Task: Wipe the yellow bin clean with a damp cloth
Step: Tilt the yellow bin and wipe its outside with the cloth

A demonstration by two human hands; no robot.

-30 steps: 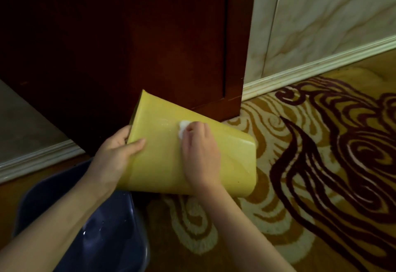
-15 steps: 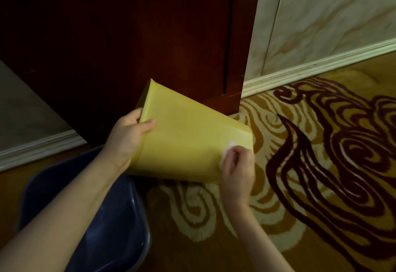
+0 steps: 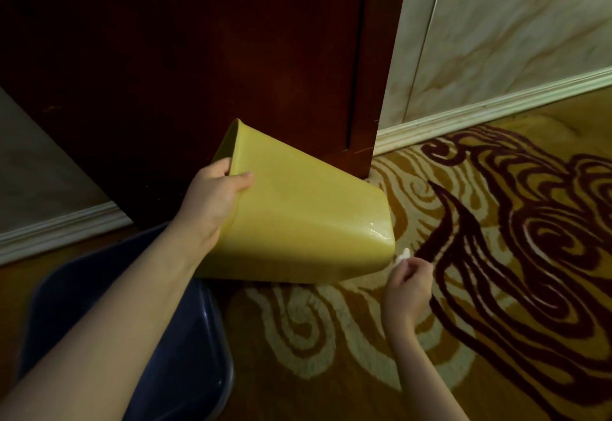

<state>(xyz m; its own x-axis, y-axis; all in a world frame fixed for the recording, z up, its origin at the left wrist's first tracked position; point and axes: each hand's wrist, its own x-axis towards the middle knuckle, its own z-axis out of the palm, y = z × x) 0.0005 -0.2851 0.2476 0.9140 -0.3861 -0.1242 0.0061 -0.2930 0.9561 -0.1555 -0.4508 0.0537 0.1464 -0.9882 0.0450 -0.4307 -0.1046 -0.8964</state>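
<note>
The yellow bin (image 3: 298, 221) is tipped on its side above the carpet, its open mouth at the upper left and its base at the lower right. My left hand (image 3: 212, 202) grips the rim, thumb on the outer wall and fingers inside. My right hand (image 3: 409, 284) is closed on a small white cloth (image 3: 402, 254), of which only a tip shows. The cloth sits just off the bin's lower right base corner. A wet sheen shows on the wall near that corner.
A dark blue basin (image 3: 185, 354) stands on the floor under my left forearm. A dark wooden cabinet (image 3: 231, 56) rises right behind the bin. White skirting (image 3: 496, 105) and a marbled wall run at the right. Patterned carpet (image 3: 496, 255) covers the floor.
My right hand slid the cloth from the middle of the bin's wall down to its base end and now just off the corner. The left hand kept its grip on the rim.
</note>
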